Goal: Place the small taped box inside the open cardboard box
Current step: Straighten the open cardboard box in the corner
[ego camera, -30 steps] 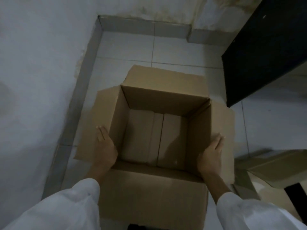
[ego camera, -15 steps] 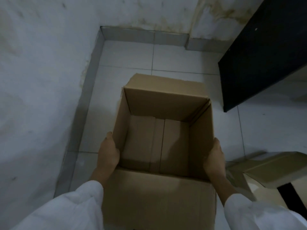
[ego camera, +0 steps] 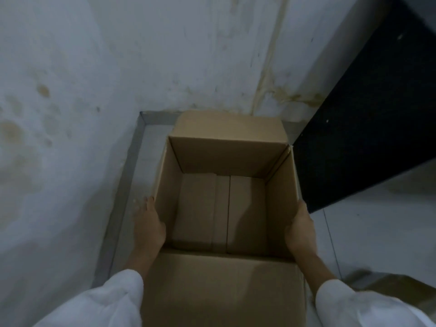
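The open cardboard box (ego camera: 226, 156) fills the middle of the view, brown, its inside bare down to the bottom flaps. My left hand (ego camera: 148, 226) presses flat on its left outer wall and my right hand (ego camera: 300, 228) presses on its right outer wall, so the box is clamped between them. The near flap hangs toward me and the far flap stands up. At the bottom right a corner of another cardboard piece (ego camera: 398, 287) shows; I cannot tell whether it is the small taped box.
A stained white wall (ego camera: 70, 114) runs along the left and back, with a grey skirting strip (ego camera: 122, 197) at its foot. A black panel (ego camera: 368, 128) stands at the right. Pale floor tiles (ego camera: 377, 232) lie to the right of the box.
Both hands closed the side flaps down and took hold of the box's walls. The box has moved away from me toward the wall corner, and the view tilted up.
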